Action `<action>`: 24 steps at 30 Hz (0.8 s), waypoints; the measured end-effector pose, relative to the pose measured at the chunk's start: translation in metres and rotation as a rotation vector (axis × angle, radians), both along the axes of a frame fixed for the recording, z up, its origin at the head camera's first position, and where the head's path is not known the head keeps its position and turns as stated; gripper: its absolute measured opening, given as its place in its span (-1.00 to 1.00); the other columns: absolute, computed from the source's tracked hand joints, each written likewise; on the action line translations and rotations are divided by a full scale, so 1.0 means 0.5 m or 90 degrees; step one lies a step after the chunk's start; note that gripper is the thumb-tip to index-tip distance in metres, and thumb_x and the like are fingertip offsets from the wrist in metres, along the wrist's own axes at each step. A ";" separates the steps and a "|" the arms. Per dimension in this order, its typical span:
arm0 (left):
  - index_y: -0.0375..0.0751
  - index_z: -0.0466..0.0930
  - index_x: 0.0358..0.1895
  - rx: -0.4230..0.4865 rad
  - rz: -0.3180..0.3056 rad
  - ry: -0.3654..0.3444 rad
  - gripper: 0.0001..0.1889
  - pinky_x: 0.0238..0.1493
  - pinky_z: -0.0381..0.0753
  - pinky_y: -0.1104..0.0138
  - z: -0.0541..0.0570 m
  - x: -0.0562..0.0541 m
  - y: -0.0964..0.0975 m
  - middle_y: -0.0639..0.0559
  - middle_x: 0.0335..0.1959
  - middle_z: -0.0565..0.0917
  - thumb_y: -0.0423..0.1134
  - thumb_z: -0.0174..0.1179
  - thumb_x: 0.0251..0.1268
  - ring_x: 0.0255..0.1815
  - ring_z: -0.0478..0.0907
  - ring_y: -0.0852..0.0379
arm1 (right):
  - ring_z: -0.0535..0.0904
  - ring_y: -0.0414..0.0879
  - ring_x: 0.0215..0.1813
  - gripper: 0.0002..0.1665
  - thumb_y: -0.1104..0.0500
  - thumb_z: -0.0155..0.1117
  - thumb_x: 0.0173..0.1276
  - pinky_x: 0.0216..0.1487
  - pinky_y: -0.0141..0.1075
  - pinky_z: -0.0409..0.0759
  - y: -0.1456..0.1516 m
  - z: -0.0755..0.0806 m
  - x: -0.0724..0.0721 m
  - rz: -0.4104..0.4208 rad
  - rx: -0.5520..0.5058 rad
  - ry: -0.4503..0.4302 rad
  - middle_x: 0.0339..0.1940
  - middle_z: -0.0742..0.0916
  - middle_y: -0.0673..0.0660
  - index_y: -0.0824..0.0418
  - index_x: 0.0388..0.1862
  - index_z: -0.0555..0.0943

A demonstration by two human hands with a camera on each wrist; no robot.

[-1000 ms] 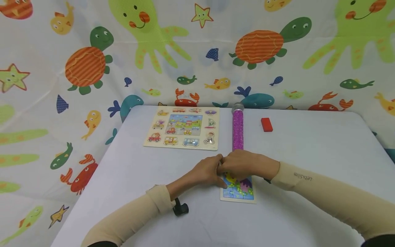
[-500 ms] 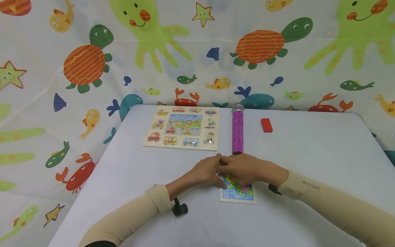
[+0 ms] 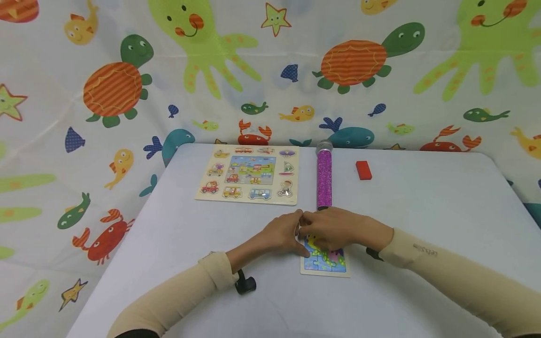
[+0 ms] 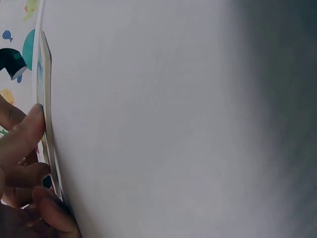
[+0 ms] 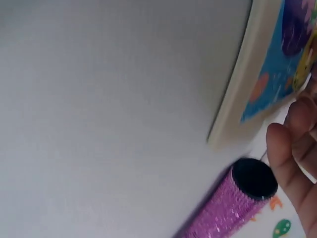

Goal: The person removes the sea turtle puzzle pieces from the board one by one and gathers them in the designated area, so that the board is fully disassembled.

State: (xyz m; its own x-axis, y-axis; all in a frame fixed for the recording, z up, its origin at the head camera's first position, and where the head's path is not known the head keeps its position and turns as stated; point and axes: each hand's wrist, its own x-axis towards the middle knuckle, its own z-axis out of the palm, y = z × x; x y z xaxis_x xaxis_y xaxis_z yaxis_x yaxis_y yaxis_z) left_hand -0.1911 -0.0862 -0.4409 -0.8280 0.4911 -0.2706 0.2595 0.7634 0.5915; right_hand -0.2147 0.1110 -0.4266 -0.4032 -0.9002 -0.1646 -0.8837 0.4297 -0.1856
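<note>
A small jigsaw puzzle [image 3: 323, 266] in a pale tray lies flat on the table, with a bright sea-animal picture. My left hand [image 3: 284, 234] holds the tray at its left edge, thumb near the lower part and fingers toward the far left corner. Over the upper part of the puzzle is my right hand [image 3: 338, 228], fingers bent down at the far left corner, close to the left fingertips. What lies under these fingertips is hidden. In the right wrist view the puzzle [image 5: 270, 94] shows its pale rim, with bent right fingers [image 5: 280, 144] beside it.
A glittery purple microphone [image 3: 324, 178] lies just beyond the right hand, its dark end toward it. Farther left is a wooden vehicle peg puzzle [image 3: 247, 199]. A red block [image 3: 363, 170] sits at the back right. A sea-animal printed cloth [image 3: 236, 70] hangs behind the white table [image 3: 203, 230].
The right hand has shifted slightly rightward and uncovered the microphone's near end. Its fingers still work at the puzzle's far left corner. The left hand stays on the tray.
</note>
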 end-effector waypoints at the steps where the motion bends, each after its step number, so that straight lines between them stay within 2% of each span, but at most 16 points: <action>1: -0.07 0.46 0.02 0.000 0.000 -0.001 -0.30 -0.31 0.51 0.30 0.000 0.000 0.000 0.11 -0.32 0.57 -0.03 0.70 -0.17 -0.32 0.50 0.14 | 0.52 -0.22 -0.24 -0.54 0.10 0.44 0.34 -0.21 -0.37 0.59 -0.003 0.002 -0.001 0.011 0.009 0.011 -0.02 0.65 -0.02 -0.09 0.23 0.69; 4: -0.10 0.47 0.07 -0.003 0.002 -0.001 -0.27 -0.28 0.53 0.29 -0.001 -0.002 -0.001 0.12 -0.28 0.59 -0.03 0.71 -0.18 -0.30 0.52 0.13 | 0.47 -0.23 -0.34 -0.54 0.11 0.46 0.33 -0.32 -0.44 0.50 -0.014 0.008 -0.006 0.035 0.029 0.032 -0.06 0.67 -0.01 -0.07 0.21 0.69; 7: -0.12 0.46 0.06 -0.002 0.006 -0.004 -0.26 -0.24 0.54 0.28 -0.001 -0.003 -0.001 0.12 -0.25 0.61 -0.03 0.71 -0.19 -0.28 0.54 0.14 | 0.45 -0.23 -0.37 -0.53 0.15 0.47 0.31 -0.37 -0.44 0.46 -0.026 0.012 -0.010 0.043 0.044 0.031 -0.08 0.67 0.00 -0.07 0.20 0.68; 13: -0.11 0.44 0.01 0.002 0.011 -0.008 -0.27 -0.21 0.54 0.29 -0.004 -0.003 -0.001 0.11 -0.22 0.61 -0.02 0.72 -0.21 -0.26 0.53 0.14 | 0.54 -0.20 -0.18 -0.53 0.13 0.46 0.33 -0.19 -0.36 0.59 -0.022 0.005 -0.003 0.004 0.045 -0.005 -0.03 0.62 -0.04 -0.11 0.21 0.68; 17: -0.07 0.41 -0.08 -0.006 0.006 -0.009 -0.32 -0.27 0.49 0.31 -0.001 -0.003 -0.006 0.11 -0.29 0.57 -0.03 0.71 -0.20 -0.29 0.50 0.14 | 0.48 -0.21 -0.20 -0.51 0.13 0.39 0.38 -0.19 -0.37 0.57 -0.010 -0.005 -0.001 -0.028 0.011 -0.044 -0.02 0.58 -0.04 -0.09 0.28 0.64; 20: -0.07 0.40 -0.08 -0.006 0.008 -0.015 -0.32 -0.26 0.49 0.31 0.000 -0.003 -0.008 0.10 -0.29 0.57 -0.03 0.71 -0.19 -0.29 0.50 0.15 | 0.48 -0.20 -0.21 -0.46 0.14 0.39 0.39 -0.17 -0.36 0.57 -0.009 -0.004 -0.005 -0.022 0.005 -0.045 -0.01 0.58 -0.02 -0.10 0.34 0.61; 24: -0.09 0.42 0.00 0.001 0.010 -0.020 -0.28 -0.19 0.54 0.30 -0.005 -0.004 -0.001 0.11 -0.22 0.61 -0.01 0.71 -0.19 -0.25 0.53 0.16 | 0.57 -0.19 -0.20 -0.50 0.12 0.40 0.41 -0.16 -0.35 0.60 -0.011 0.004 -0.011 0.018 0.030 -0.007 0.03 0.64 -0.01 -0.10 0.32 0.64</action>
